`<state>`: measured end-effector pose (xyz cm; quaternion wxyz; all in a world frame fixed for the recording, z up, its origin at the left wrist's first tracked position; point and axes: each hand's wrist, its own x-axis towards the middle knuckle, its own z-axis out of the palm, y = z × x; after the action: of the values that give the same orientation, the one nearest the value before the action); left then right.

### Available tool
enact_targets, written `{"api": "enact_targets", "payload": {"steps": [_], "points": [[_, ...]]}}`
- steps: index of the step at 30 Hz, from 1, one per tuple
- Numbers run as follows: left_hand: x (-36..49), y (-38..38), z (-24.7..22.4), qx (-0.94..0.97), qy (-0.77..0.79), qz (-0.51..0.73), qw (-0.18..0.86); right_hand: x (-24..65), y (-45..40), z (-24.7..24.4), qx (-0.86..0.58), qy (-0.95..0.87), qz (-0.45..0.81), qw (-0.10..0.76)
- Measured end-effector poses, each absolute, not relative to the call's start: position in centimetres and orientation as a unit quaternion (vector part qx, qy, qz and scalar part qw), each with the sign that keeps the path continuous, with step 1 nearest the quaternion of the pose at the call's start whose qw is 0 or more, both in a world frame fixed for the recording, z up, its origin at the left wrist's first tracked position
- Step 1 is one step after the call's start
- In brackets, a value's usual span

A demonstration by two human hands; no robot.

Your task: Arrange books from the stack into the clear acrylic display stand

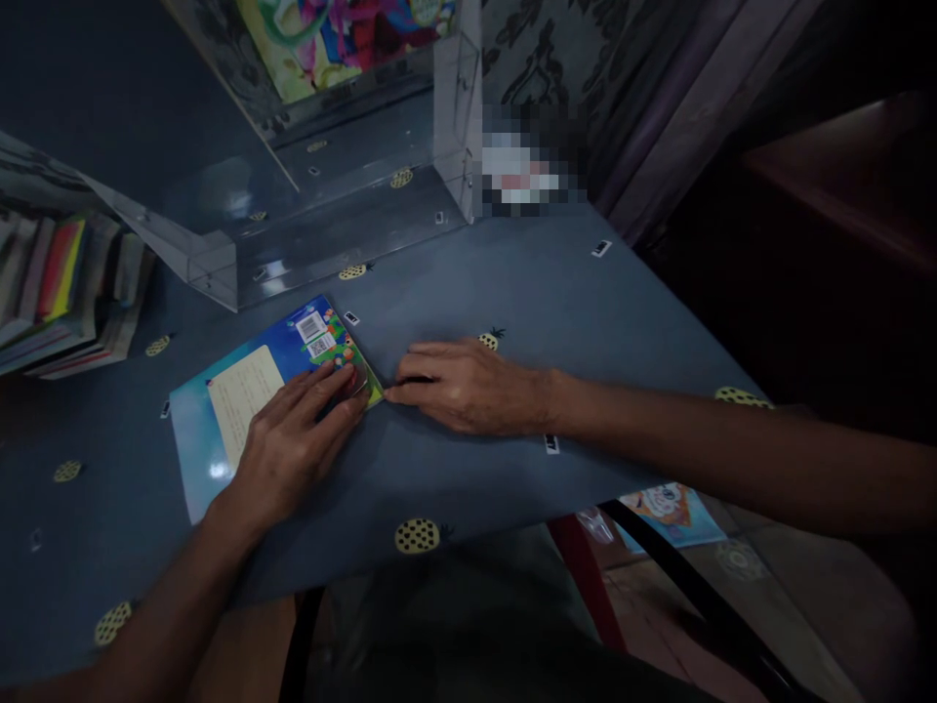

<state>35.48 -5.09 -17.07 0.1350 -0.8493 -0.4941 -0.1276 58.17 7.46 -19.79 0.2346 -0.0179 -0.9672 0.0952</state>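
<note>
On the desk [527,283], the left hand [289,449] lies loosely spread over the book [245,386], likely steadying it; beside it, the right hand [468,391] bunches at a corner, grip unclear.

Book [194,420], left of center: barcode [311,327], QR code [320,347]; panel [245,391] print illegible.
Tablecloth [586,322], center and right: white tags [601,249], lettering too blurred to read.

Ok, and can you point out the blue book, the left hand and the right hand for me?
Book [245,384]: head view, on the pale text panel of its cover.
Left hand [287,451]: head view, on the back of the hand.
Right hand [468,391]: head view, on the back of the hand.
</note>
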Motion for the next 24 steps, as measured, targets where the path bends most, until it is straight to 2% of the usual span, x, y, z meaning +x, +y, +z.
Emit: {"api": "enact_targets", "payload": {"steps": [10,17,24], "points": [[34.9,-5.4,-17.1,-0.861,-0.48,-0.098,0.139,58.2,7.5,-19.5,-0.011,-0.977,0.053,0.205],[34.5,-5.1,-16.7,-0.847,-0.505,-0.159,0.049,58.1,7.5,-19.5,-0.007,-0.979,0.052,0.198],[34.8,-4.9,-16.8,-0.857,-0.485,-0.139,0.101,58.2,7.5,-19.3,-0.01,-0.977,0.05,0.205]]}}
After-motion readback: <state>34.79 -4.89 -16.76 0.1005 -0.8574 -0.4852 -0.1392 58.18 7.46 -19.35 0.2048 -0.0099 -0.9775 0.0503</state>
